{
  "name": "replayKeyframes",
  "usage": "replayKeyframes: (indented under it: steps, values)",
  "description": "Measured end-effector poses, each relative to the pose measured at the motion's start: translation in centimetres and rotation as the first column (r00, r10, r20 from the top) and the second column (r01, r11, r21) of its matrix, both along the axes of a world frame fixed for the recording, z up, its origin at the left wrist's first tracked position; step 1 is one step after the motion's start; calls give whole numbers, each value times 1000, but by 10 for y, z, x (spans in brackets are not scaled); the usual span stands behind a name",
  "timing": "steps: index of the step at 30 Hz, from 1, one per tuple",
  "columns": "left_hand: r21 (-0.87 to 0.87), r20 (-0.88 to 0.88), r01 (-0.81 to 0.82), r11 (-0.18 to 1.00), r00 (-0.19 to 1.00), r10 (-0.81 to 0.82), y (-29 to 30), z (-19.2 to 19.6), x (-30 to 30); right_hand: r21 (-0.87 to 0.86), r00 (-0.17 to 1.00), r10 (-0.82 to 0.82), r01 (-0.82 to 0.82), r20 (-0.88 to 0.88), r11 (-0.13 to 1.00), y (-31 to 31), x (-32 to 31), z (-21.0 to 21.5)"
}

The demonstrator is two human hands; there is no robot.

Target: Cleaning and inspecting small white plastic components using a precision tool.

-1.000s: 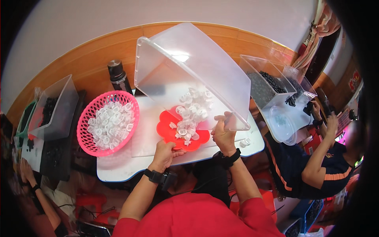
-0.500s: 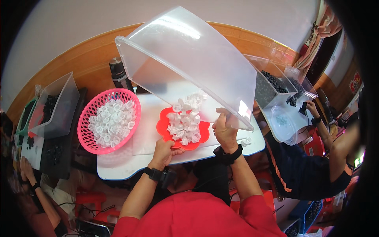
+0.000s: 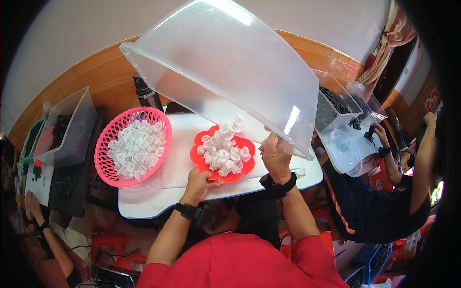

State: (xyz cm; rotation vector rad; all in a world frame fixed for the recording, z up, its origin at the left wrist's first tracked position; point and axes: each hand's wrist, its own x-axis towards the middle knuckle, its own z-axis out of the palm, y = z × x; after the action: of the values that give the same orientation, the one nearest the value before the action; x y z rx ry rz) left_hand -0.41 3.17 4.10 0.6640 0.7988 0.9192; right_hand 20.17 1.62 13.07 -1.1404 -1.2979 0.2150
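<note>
White bench (image 3: 144, 201) by a wood-trimmed wall. Clear bin (image 3: 225, 67) is tipped higher than a second ago, mouth down and nearly drained; the white caps (image 3: 223, 151) now sit heaped on the red tray (image 3: 199, 158). Right hand (image 3: 274, 156) clamps the bin's rim, left hand (image 3: 198, 185) pinches the tray's edge. Pink basket (image 3: 108, 163) of caps sits left of the tray.

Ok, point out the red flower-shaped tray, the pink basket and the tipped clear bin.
red flower-shaped tray (image 3: 196, 154), head view, left rim.
pink basket (image 3: 104, 169), head view, lower left wall.
clear bin (image 3: 225, 62), head view, upturned side wall.
</note>
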Motion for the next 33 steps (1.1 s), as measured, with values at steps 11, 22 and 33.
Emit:
replayKeyframes:
  steps: [11,22,33]
  values:
    - [5,12,-4,1000,1000,4,0,-1,0,80,999,-29,27,28,996,6,-1,9]
    - [36,68,-41,999,997,39,0,-6,0,52,988,-39,47,-151,998,7,-5,38]
    - [2,-25,-138,990,990,138,-32,3,-42,-226,781,-33,-140,-624,964,27,51,22]
